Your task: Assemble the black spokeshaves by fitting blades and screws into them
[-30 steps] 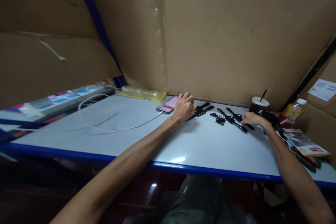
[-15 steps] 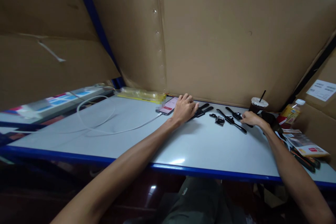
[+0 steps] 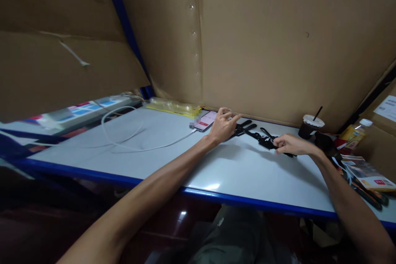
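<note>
1. Right grip [image 3: 289,144]: fingers curled, clenching a black spokeshave [image 3: 262,139] that extends leftward from it.
2. Left grip [image 3: 223,127]: released, fingers loosely spread beside black-handled tools [image 3: 249,125]; contact unclear.
3. On the counter [image 3: 247,177], phone [image 3: 207,121] left of the left grip.

R hand [image 3: 290,144] has moved L w/ blk tool [image 3: 260,137].

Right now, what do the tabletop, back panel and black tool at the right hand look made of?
Tabletop: smooth white laminate or coated board; soft glare.
Back panel: matte brown cardboard, vertical crease.
Black tool: probably coated metal, small bright glints; hard plastic possible.
</note>
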Tool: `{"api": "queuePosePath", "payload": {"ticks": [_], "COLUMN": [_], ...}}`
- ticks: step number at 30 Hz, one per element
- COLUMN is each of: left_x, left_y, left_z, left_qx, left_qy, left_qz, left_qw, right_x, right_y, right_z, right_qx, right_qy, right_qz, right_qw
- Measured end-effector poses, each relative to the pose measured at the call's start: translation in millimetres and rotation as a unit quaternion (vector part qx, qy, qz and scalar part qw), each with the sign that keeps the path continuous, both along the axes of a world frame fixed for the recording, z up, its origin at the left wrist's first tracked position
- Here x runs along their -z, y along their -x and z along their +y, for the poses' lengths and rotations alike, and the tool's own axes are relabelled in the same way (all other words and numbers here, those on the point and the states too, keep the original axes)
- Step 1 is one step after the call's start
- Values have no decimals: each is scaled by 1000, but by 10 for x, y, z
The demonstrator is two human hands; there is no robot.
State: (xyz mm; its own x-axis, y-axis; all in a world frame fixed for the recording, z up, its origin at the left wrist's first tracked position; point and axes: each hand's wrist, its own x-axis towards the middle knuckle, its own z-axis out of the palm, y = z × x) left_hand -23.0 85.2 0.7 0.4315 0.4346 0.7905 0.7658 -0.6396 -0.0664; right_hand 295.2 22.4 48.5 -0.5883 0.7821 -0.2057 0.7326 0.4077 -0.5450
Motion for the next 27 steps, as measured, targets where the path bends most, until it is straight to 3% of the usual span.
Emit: {"api": "queuePosePath", "payload": {"ticks": [4,11,18,27], "left_x": [-47,-120,-114,-33], "left_y": [-51,-154,-180,-188], "left_z": [-60,-202,-266,-263], "left_qx": [-15,-86,-41,38], "left_qy": [11,130,136,70], "left_qz": [11,46,88,137], "left_qw": [1000,987,986,987], "right_x": [32,153,162,103], "right_y": [197,279,312,373], "right_z": [-99,-85,-92,-164], "right_qx": [-47,-68,-75,-48], "right_qy": [2,5,10,6], "right_qz": [-15,-55,-55,-88], "right_qw": [999,996,996,995]}}
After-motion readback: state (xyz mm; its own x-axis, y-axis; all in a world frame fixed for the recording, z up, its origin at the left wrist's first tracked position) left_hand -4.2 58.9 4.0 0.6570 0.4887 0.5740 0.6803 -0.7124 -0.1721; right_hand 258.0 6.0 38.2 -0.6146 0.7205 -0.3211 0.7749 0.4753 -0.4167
